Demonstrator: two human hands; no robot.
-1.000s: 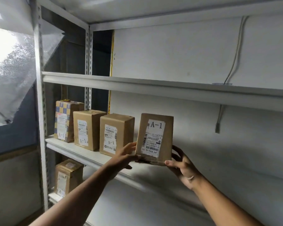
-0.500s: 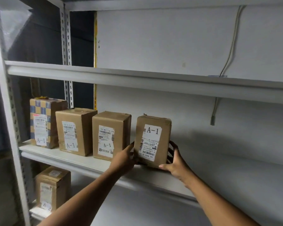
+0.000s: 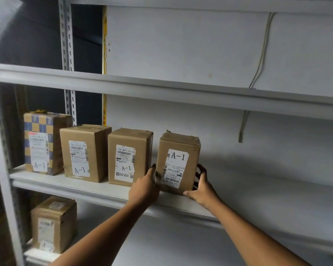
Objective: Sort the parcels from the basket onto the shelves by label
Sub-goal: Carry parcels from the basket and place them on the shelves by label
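Cardboard, brown and taped, makes up the parcel (image 3: 178, 162) now standing on the middle shelf (image 3: 96, 191), at the right end of a row of three other boxes marked A-1. The left hand (image 3: 143, 189) presses flat against its left side, in the gap beside the third box (image 3: 129, 156), while the right hand (image 3: 202, 186) cups the right side with its fingers (image 3: 200, 170) spread round toward the back. Both hands thus grasp the parcel between them; neither is closed into a fist.

Its base appears to rest on the shelf near the front lip, so the step in hand looks like the final seating. To do it well, I would slide the box a little farther in so its front face lines up with its neighbours, keep a small gap to the third box, then draw the left hand straight out toward the near side to avoid dragging either box askew.

Upright is how it stands: the long axis runs vertical, and the labelled face points toward the near side, A-1 readable at the top. It leans very slightly to the left.
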